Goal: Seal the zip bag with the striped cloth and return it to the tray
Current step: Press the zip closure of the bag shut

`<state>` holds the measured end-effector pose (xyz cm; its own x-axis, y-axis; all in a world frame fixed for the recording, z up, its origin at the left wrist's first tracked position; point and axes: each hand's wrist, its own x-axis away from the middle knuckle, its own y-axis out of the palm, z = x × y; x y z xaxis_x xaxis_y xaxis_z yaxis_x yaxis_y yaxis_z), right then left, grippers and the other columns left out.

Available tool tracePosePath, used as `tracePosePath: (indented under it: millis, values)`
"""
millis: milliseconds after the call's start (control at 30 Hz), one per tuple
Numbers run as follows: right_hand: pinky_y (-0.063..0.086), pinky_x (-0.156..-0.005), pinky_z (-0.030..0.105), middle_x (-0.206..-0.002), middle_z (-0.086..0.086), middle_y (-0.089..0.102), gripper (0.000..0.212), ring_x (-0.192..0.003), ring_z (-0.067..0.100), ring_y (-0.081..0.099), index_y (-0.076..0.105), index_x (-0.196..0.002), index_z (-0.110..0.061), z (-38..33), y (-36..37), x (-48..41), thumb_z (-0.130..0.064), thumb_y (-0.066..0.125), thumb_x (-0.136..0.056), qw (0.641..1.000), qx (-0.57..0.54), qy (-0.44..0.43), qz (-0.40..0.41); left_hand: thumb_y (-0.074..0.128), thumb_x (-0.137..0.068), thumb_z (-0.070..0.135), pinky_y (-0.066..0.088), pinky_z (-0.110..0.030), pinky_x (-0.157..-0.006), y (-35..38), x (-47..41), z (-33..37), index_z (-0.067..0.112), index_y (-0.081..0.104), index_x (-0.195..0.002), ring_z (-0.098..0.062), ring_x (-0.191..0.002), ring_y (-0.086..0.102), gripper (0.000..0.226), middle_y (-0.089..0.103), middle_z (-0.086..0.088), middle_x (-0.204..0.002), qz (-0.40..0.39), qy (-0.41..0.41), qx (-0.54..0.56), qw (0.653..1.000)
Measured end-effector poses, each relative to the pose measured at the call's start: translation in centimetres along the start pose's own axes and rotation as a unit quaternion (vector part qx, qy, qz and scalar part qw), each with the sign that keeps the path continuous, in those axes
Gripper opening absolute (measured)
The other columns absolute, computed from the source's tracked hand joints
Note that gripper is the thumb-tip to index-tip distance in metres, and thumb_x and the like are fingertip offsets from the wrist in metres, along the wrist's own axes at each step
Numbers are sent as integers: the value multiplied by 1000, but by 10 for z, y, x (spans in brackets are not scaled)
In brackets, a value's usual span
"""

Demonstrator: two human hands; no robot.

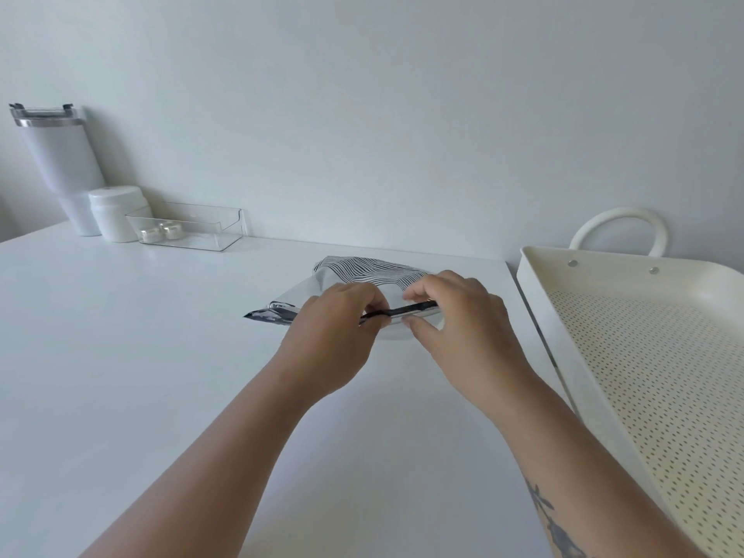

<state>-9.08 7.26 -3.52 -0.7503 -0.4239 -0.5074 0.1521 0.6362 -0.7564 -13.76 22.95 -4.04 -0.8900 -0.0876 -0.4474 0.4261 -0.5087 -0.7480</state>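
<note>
A clear zip bag (290,296) lies on the white table, its dark zip strip along the near edge. Inside it sits a black-and-white striped cloth (372,271), bunched at the far side. My left hand (336,320) pinches the zip strip near its middle. My right hand (455,312) pinches the same strip just to the right, thumb below and fingers above. The strip's left end (267,314) sticks out past my left hand. The cream perforated tray (535,283) stands to the right of the bag, with a looped handle at its far end.
At the back left stand a white tumbler (60,163), a white jar (116,213) and a clear plastic box (193,229) with two small jars in it. The wall runs close behind the table.
</note>
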Motion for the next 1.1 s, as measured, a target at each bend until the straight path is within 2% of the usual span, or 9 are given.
tracePosePath:
  millis: [67,300,433,567,667,800,867,933,1100]
  values:
    - [37,-87,34,-92,-13,63,4,-95,14,52,64,-89,-29,-4,1,0,-26,66,-87,999,44,-17,12,59,-93,21,46,-41,-82,3,0,2,22,63,-90,-14,-88,53,6,55,17,-79,7,15,-5,1000]
    - [37,-80,33,-80,-14,58,14,-84,15,49,60,-80,-28,2,4,-3,-18,62,-90,999,47,-10,20,67,-87,31,45,-40,-83,-3,1,0,26,67,-91,-14,-92,53,6,61,18,-82,3,32,-18,999]
    - [35,-87,34,-84,-14,55,17,-85,14,43,53,-81,-30,5,6,-2,-18,57,-92,997,80,-4,-6,64,-89,25,42,-39,-85,-4,0,-2,27,67,-84,-13,-91,52,6,64,16,-81,4,17,-44,999]
    - [22,-104,40,-100,-15,56,8,-102,15,44,54,-96,-31,2,8,1,-25,57,-91,993,114,-14,-34,64,-88,17,45,-42,-81,2,1,0,22,66,-79,-14,-83,53,10,59,14,-73,17,-1,-10,1000]
    - [14,-106,40,-95,-12,59,5,-102,16,47,58,-92,-31,-1,11,0,-28,55,-94,991,131,-15,-19,66,-87,19,46,-42,-81,4,0,0,24,66,-77,-14,-81,54,11,59,14,-72,23,2,2,1000]
    - [9,-102,38,-83,-13,59,16,-96,13,47,57,-81,-32,3,13,-2,-22,53,-94,991,136,-4,-3,73,-82,30,43,-36,-84,1,-1,-4,29,70,-85,-6,-87,52,5,61,21,-77,29,-2,-1,1000]
    - [10,-101,37,-83,-13,61,18,-94,12,47,58,-79,-32,6,12,-3,-21,54,-92,992,125,1,4,76,-79,31,39,-32,-80,-2,-1,-8,28,70,-86,-4,-86,49,10,56,25,-74,36,-3,-10,999]
    - [11,-101,36,-84,-14,62,17,-93,12,47,59,-80,-31,8,11,-3,-20,55,-92,993,119,7,11,74,-81,29,32,-29,-73,-4,-1,-10,28,70,-82,-3,-81,44,4,53,25,-68,36,3,-21,999]
    - [11,-108,43,-95,-13,61,8,-102,16,47,58,-90,-31,6,8,-1,-24,55,-93,991,130,11,-18,66,-87,24,32,-31,-72,0,0,-7,26,67,-77,-12,-83,48,10,59,15,-69,29,1,-36,999]
